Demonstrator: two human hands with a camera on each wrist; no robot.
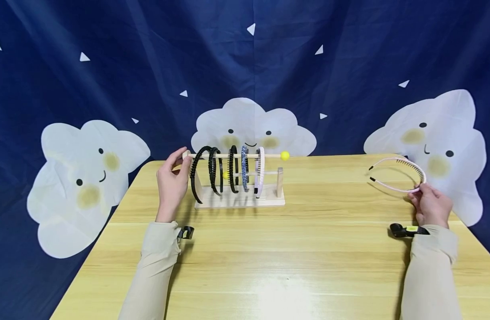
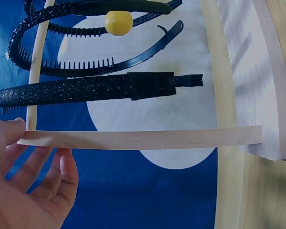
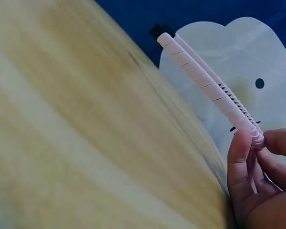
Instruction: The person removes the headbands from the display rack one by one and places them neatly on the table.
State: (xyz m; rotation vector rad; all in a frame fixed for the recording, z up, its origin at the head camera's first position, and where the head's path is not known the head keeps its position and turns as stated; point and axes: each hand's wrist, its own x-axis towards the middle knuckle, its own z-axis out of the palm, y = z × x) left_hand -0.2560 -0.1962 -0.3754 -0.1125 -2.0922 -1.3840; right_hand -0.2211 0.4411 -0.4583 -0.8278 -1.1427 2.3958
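Observation:
My left hand grips the top of the left upright of a wooden headband rack; in the left wrist view the thumb and fingers meet around that upright. Along the rack's upper rod hang several black headbands, a blue glittery headband and a white headband. Away to the right, my right hand pinches a pale pink headband by its curved middle, above the table. Its black-tipped ends point left, and small teeth line its inner side.
The rack stands toward the back of a light wood table. A yellow ball caps the upper rod's right end, and another yellow ball shows lower down. Behind the table hangs a dark blue curtain printed with clouds.

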